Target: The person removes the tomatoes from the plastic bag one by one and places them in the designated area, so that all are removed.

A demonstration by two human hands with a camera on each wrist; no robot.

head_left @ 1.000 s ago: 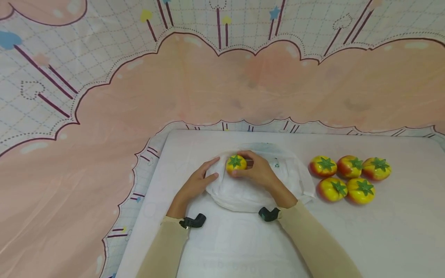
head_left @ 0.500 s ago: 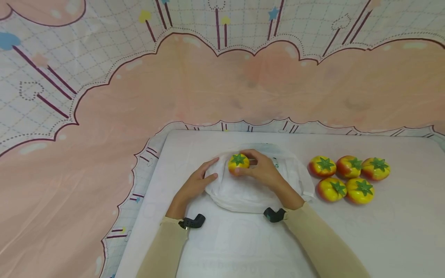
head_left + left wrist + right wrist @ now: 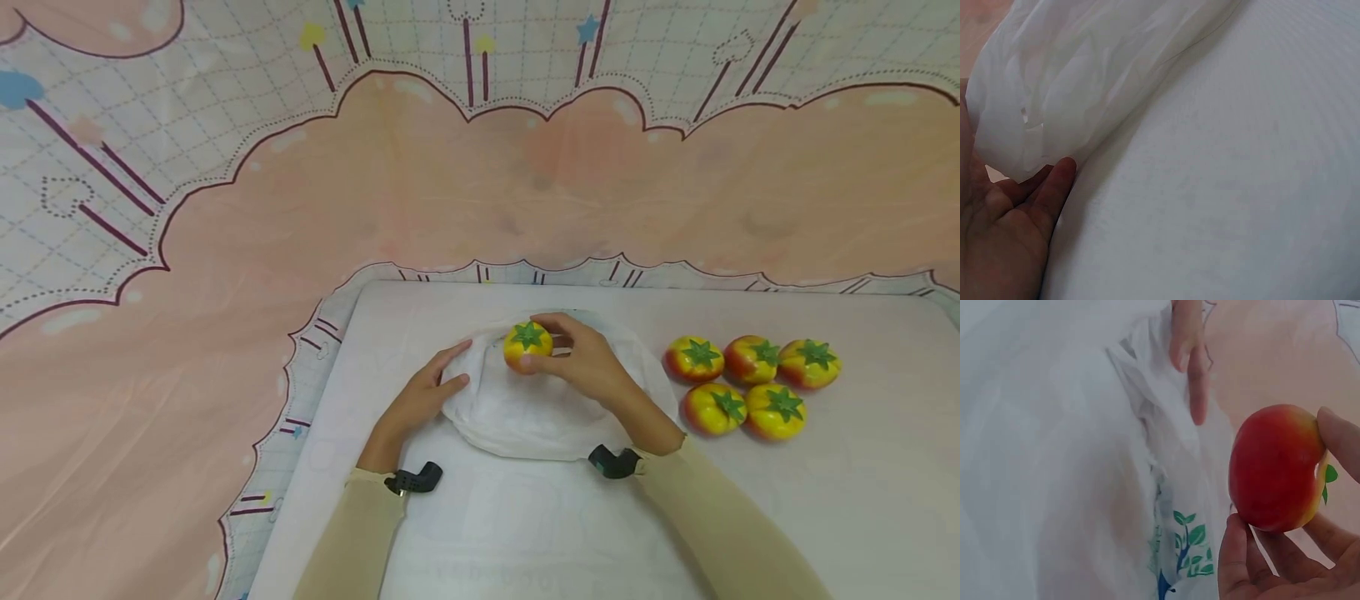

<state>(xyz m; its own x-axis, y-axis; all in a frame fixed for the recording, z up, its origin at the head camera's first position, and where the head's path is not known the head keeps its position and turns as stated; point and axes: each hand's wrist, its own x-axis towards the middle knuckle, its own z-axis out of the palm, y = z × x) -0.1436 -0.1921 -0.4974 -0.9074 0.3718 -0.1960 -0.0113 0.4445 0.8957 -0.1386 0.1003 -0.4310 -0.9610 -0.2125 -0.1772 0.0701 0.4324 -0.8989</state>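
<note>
My right hand (image 3: 588, 367) holds a yellow-and-red toy tomato (image 3: 527, 347) with a green star-shaped leaf top, above the white plastic bag (image 3: 525, 425). Thumb and fingers grip the tomato's sides; its red underside shows in the right wrist view. The bag lies flattened on the table, a green-and-blue tree print (image 3: 1194, 547) on it. At the bag's left end is my left hand (image 3: 420, 400), thumb and fingers spread around the edge. In the left wrist view the thumb (image 3: 1057, 194) rests at the plastic, the other fingers partly hidden.
Several more toy tomatoes (image 3: 776, 410) sit in two rows on the white table (image 3: 885, 483), right of the bag. A peach-and-white patterned cloth (image 3: 480, 200) hangs behind the table and along its left side.
My right hand has moved to the right and slightly away from me over the bag, carrying the toy tomato. The left hand has stayed at the bag's left end.
</note>
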